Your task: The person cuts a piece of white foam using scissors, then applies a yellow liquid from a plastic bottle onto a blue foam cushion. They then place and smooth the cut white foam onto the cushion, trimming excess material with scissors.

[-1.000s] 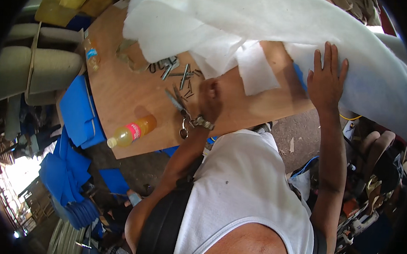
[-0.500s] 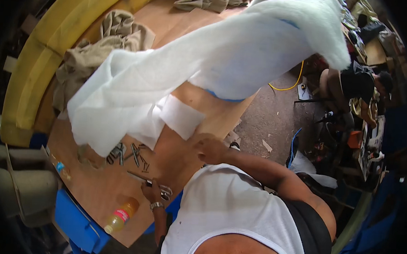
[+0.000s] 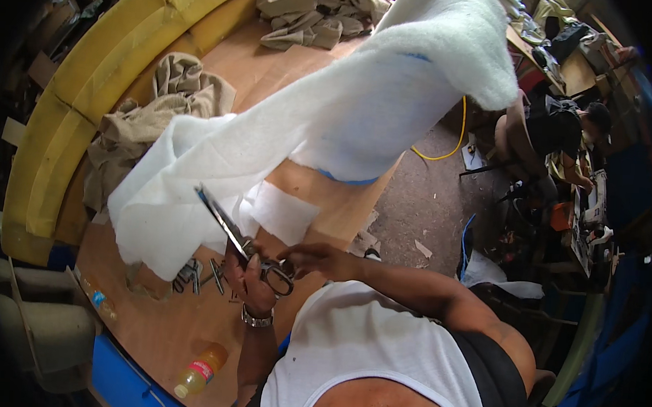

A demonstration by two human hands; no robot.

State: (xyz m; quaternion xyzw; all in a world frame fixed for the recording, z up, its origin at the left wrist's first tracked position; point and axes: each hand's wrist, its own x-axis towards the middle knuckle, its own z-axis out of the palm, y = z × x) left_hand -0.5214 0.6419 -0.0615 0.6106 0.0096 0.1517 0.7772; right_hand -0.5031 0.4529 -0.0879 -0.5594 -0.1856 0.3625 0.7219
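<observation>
My left hand [image 3: 254, 287], with a metal watch at the wrist, is closed round a large pair of scissors [image 3: 225, 222] near the base of the blades. The blades point up and away to the left, above the white batting [image 3: 172, 188]. Close by the finger loops is my right hand [image 3: 312, 260], its fingers reaching toward them and partly extended. Whether it touches the loops is hard to tell. The batting drapes across the wooden table, with a thick fold [image 3: 452, 55] at its far end and a loose flap [image 3: 285, 214] near my hands.
Several metal tools [image 3: 197, 276] lie left of my wrist. A bottle of yellow liquid [image 3: 203, 370] rests near the front edge, and a clear bottle [image 3: 103, 304] farther left. Beige cloth [image 3: 154, 106] and yellow foam [image 3: 65, 123] border the table. A person [image 3: 562, 127] sits at the right.
My left hand has picked the scissors up off the table and raised them, blades outward. My right hand has moved down and left, close to their handles.
</observation>
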